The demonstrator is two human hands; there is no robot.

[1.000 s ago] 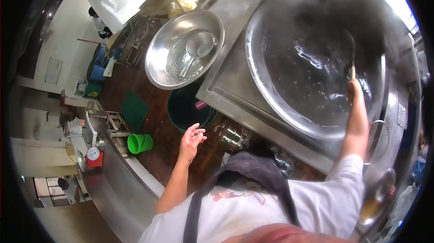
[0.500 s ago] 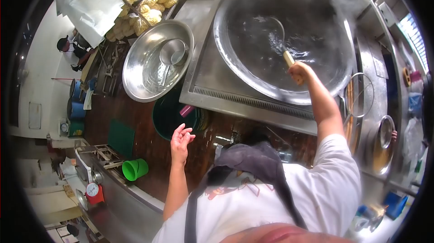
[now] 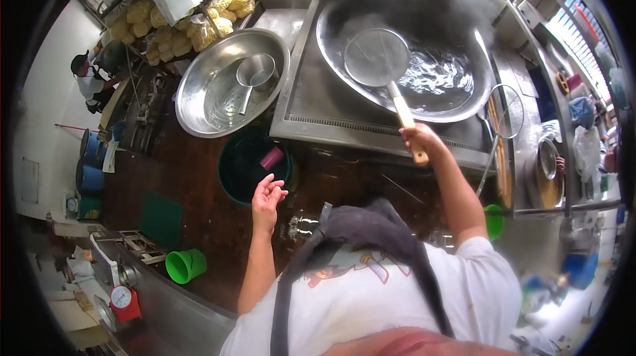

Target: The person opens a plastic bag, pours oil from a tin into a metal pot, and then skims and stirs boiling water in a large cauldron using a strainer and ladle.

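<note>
My right hand [image 3: 422, 140] is wrapped round the pale handle of a round mesh strainer [image 3: 377, 58]. The strainer's disc is above the left side of a large wok [image 3: 331, 81] of steaming dark liquid, and its mesh looks bare. Over the floor, my left hand [image 3: 266, 207] is held out with fingers loosely bent and apart, holding nothing. Beyond it stands a dark green tub [image 3: 228, 180] with a pink cup [image 3: 271, 158] inside. A wide metal bowl [image 3: 192, 107], left of the stove, contains a metal dipper [image 3: 256, 71].
Bags of yellowish food [image 3: 232, 4] fill a rack at the back left. A bright green bucket [image 3: 185, 265] and a red scale [image 3: 126, 303] are at lower left. Another person [image 3: 87, 81] stands far left. A wire hoop tool [image 3: 507, 112] leans right of the stove.
The strainer has come up out of the liquid and moved toward me and left, its disc now showing flat. My right hand has drawn back; my left hand stays nearly still.
</note>
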